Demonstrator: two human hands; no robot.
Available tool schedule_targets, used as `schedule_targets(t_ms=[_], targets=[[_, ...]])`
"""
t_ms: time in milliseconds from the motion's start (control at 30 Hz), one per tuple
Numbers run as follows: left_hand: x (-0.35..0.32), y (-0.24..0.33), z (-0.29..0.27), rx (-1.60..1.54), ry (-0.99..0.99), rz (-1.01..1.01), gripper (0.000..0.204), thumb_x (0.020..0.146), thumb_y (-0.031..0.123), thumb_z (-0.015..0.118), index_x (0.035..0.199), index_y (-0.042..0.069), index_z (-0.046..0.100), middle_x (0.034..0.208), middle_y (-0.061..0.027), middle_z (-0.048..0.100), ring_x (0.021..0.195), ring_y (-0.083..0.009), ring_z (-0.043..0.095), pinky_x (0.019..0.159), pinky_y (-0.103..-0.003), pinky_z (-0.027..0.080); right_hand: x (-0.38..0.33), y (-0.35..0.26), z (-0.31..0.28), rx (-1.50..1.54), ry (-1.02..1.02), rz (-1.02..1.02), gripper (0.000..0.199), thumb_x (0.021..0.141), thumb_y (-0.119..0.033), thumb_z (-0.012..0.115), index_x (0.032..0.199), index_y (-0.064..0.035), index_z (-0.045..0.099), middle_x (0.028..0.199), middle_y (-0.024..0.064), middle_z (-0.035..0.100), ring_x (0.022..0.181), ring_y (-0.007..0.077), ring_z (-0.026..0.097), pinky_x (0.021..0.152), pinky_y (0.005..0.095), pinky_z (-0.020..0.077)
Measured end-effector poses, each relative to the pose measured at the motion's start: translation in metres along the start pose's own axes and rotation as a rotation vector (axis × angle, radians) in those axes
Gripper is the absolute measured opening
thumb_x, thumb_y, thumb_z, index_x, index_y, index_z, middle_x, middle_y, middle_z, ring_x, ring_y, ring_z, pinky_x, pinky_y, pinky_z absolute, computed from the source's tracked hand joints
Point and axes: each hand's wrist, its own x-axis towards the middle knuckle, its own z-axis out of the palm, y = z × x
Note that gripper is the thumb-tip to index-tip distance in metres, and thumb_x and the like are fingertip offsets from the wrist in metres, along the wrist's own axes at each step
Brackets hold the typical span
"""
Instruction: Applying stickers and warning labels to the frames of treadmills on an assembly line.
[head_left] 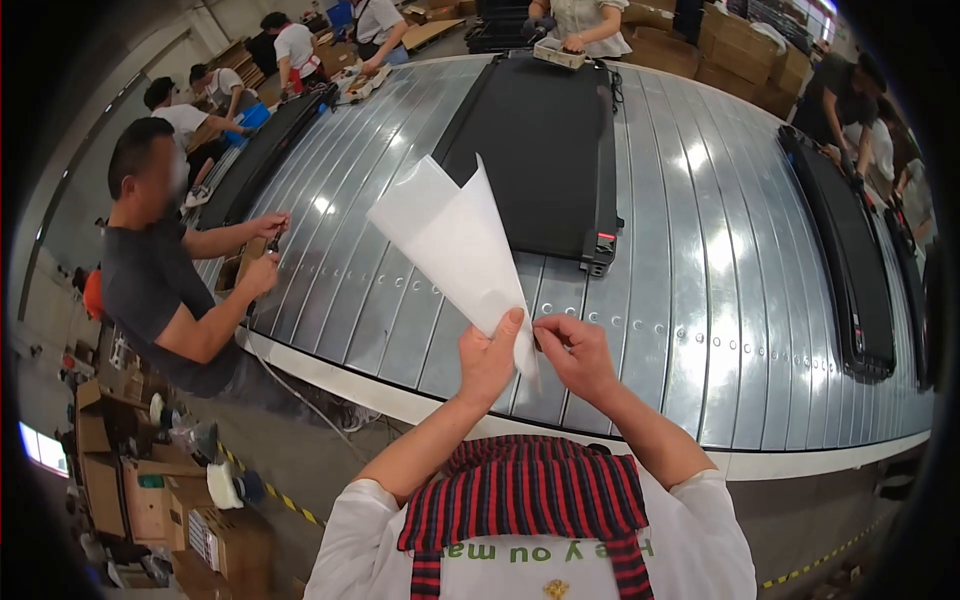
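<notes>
White plastic bag (452, 240) pinched in left hand (487, 360) and right hand (575, 352), both grips clenched.

A wide belt of ribbed grey metal slats (700, 260) is seen curving across the middle of the frame. A flat black machine (545, 140) is laid on it at upper centre, and two more black units are carried at upper left (262, 155) and at the far right (850, 270). A person in a dark grey shirt (150, 280) is placed at the left edge. Cardboard boxes (130, 490) are stacked at lower left, and more cartons (740, 45) are piled at upper right.
</notes>
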Motion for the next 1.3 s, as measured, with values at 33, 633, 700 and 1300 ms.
schedule_targets(t_ms=[33, 633, 700, 1300], targets=[[0.000, 0.006, -0.003, 0.004, -0.023, -0.027, 0.023, 0.083, 0.024, 0.055, 0.084, 0.001, 0.057, 0.076, 0.0007, 0.056, 0.068, -0.0049, 0.048, 0.058, -0.020, 0.040, 0.001, 0.001, 0.000, 0.003, -0.009, -0.009, 0.014, 0.080, -0.010, 0.053, 0.087, 0.0016, 0.057, 0.074, 0.0101, 0.062, 0.064, 0.0140, 0.059, 0.058, 0.0244, 0.0457], [0.028, 0.008, -0.041, -0.152, -0.136, -0.089, 0.028, 0.082, 0.029, 0.055, 0.084, 0.001, 0.056, 0.074, -0.0001, 0.056, 0.066, -0.0062, 0.050, 0.058, -0.021, 0.041, 0.021, -0.008, 0.040, 0.106, 0.022, 0.062, 0.011, 0.082, -0.007, 0.051, 0.082, 0.0030, 0.056, 0.066, 0.0036, 0.057, 0.062, 0.0076, 0.053, 0.059, 0.0214, 0.0449], [0.034, 0.008, -0.048, -0.159, -0.145, -0.088, 0.029, 0.082, 0.030, 0.056, 0.083, 0.001, 0.057, 0.074, 0.0000, 0.056, 0.066, -0.0063, 0.050, 0.058, -0.021, 0.041, 0.027, -0.010, 0.044, 0.195, 0.020, 0.118, 0.011, 0.082, -0.008, 0.052, 0.084, 0.0023, 0.055, 0.068, 0.0040, 0.058, 0.063, 0.0082, 0.054, 0.059, 0.0215, 0.0451], [0.108, -0.039, -0.072, 0.213, -0.328, -0.041, 0.026, 0.077, 0.020, 0.060, 0.087, -0.003, 0.060, 0.075, -0.0063, 0.061, 0.064, -0.0100, 0.056, 0.056, -0.025, 0.044, 0.052, -0.015, 0.068, -0.739, 0.351, -0.337, 0.007, 0.075, -0.004, 0.056, 0.081, -0.0002, 0.055, 0.071, 0.0088, 0.056, 0.059, 0.0183, 0.054, 0.054, 0.0248, 0.0433]])
